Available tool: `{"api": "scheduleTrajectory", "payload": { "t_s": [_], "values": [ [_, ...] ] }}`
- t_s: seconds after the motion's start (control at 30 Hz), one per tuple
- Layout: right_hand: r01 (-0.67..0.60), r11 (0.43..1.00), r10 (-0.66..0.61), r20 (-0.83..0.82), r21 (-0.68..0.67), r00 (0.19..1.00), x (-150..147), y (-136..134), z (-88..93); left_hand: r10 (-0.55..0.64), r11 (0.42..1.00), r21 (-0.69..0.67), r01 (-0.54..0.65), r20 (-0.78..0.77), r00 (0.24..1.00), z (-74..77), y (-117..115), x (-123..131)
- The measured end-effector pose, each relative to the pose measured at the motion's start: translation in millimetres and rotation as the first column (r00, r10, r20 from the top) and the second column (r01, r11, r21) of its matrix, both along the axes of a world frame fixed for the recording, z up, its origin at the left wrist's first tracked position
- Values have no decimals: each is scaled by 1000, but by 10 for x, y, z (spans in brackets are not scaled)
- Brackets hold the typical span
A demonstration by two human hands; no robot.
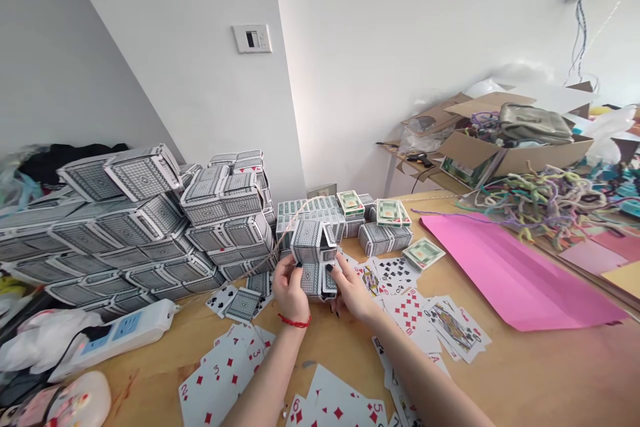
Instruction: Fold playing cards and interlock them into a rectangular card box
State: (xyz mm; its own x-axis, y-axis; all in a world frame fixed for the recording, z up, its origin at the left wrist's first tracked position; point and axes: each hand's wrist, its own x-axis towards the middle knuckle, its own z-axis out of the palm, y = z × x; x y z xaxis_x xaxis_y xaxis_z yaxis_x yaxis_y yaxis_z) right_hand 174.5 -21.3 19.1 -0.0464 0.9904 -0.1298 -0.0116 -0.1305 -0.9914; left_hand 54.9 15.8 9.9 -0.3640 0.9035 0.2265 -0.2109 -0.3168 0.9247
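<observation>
Both hands grip a block of folded playing cards [311,247], with grey patterned backs facing out and white edges showing on its right side. One box shape sits on top of another, and the upper one has an open flap at the right. My left hand [291,290], with a red string bracelet at the wrist, is closed on its lower left side, thumb on the front. My right hand [350,287] is closed on the lower right side. Some of its fingers are hidden behind the block. Loose face-up cards [410,310] lie to the right, and diamond cards [225,370] lie nearer me.
Stacked card blocks [145,227] rise on the left. Green card boxes [393,212] stand behind my right hand. A power strip [120,333] lies at left, pink paper [520,273] at right. Beyond are coloured yarn strands [535,203] and a cardboard box [540,157].
</observation>
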Motion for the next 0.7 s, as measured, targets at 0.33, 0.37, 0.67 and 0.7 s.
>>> {"api": "scheduleTrajectory", "payload": {
  "t_s": [0.33,0.37,0.67,0.7],
  "values": [
    [28,999,-29,58,17,998,-45,1,-13,155,988,-1,-155,-64,986,-4,-23,45],
    [31,999,-32,57,19,998,-48,2,-18,157,988,2,-157,-73,985,-2,-24,48],
    [49,999,-50,75,17,996,-33,-18,17,123,992,-22,-126,-100,987,3,-25,39],
    [50,999,-51,81,19,995,-36,-19,21,124,992,-25,-127,-95,988,1,-24,39]
  ]
}}
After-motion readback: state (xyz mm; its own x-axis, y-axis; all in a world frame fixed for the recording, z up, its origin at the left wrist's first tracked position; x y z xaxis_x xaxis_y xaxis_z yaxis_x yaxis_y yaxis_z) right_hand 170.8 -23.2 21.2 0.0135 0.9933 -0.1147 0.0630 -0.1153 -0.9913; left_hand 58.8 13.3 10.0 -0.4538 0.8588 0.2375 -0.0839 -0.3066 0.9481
